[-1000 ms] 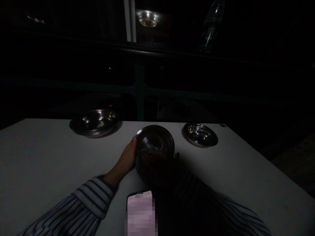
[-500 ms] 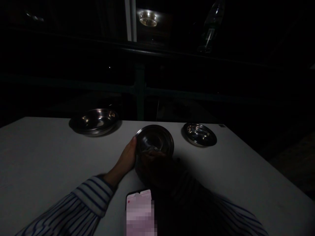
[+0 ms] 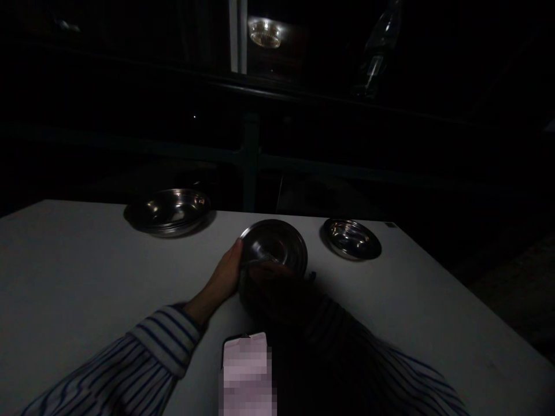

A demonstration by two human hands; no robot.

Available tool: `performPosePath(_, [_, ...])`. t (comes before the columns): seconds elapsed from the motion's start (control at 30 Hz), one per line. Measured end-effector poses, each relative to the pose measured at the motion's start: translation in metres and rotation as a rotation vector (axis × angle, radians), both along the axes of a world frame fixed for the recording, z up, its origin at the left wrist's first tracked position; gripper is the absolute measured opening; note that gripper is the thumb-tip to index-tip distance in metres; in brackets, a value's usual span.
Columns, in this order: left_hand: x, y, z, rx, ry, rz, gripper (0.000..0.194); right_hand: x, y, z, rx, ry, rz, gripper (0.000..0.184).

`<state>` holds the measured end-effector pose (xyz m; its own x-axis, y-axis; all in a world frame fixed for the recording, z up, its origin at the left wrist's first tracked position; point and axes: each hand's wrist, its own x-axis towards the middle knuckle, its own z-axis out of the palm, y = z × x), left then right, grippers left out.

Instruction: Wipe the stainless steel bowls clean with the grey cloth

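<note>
A shiny stainless steel bowl [image 3: 289, 242] is tilted toward me at the middle of the white table. My left hand [image 3: 228, 270] grips its left rim, thumb along the edge and the other fingers hidden behind it. In deep shadow, my right hand [image 3: 281, 289] reaches into the bowl's near side. Its fingers press what looks like a grey cloth [image 3: 243, 283] against the inner surface; the darkness hides most of its outline. Below the hands lies a phone [image 3: 245, 346] with a lit, blurred screen.
Toward the table's [image 3: 108, 271] far edge stand a stack of larger steel bowls [image 3: 169, 214] on the left and a smaller steel bowl [image 3: 352, 240] on the right. Behind are a dark railing [image 3: 250, 156], a plastic bottle [image 3: 377, 58] and a lit ceiling lamp [image 3: 265, 33].
My right hand and the cloth have shifted slightly within the bowl. My left hand keeps its grip on the rim. The whole view has moved a little.
</note>
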<state>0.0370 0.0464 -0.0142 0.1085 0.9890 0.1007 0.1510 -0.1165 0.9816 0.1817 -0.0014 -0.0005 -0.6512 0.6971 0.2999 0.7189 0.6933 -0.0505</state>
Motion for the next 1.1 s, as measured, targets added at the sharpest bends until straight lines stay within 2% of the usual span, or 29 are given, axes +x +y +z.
performPosePath(0.13, [-0.002, 0.000, 0.000, -0.003, -0.018, 0.002, 0.071, 0.006, -0.004, 0.007, 0.006, 0.008, -0.013, 0.029])
performPosePath(0.3, [0.000, 0.000, 0.002, -0.065, -0.020, 0.002, 0.072, 0.019, -0.012, 0.021, -0.128, -0.151, -0.076, 0.020])
performPosePath(0.53, [0.000, -0.001, 0.002, -0.070, -0.040, 0.017, 0.071, 0.011, -0.004, 0.004, -0.032, 0.028, 0.061, 0.031])
performPosePath(0.73, [0.000, -0.001, 0.005, -0.117, -0.091, -0.027, 0.074, 0.022, -0.012, 0.024, -0.177, -0.177, -0.075, 0.020])
performPosePath(0.8, [0.002, -0.001, 0.004, -0.131, -0.104, -0.037, 0.073, 0.020, -0.011, 0.023, -0.161, -0.148, -0.038, 0.022])
performPosePath(0.97, [0.001, -0.001, 0.002, -0.100, -0.106, -0.051, 0.070, 0.007, -0.004, 0.008, -0.090, 0.003, 0.048, 0.034])
performPosePath(1.1, [-0.002, 0.000, 0.004, -0.116, -0.048, -0.032, 0.074, 0.015, -0.010, 0.020, -0.165, -0.105, -0.029, 0.030])
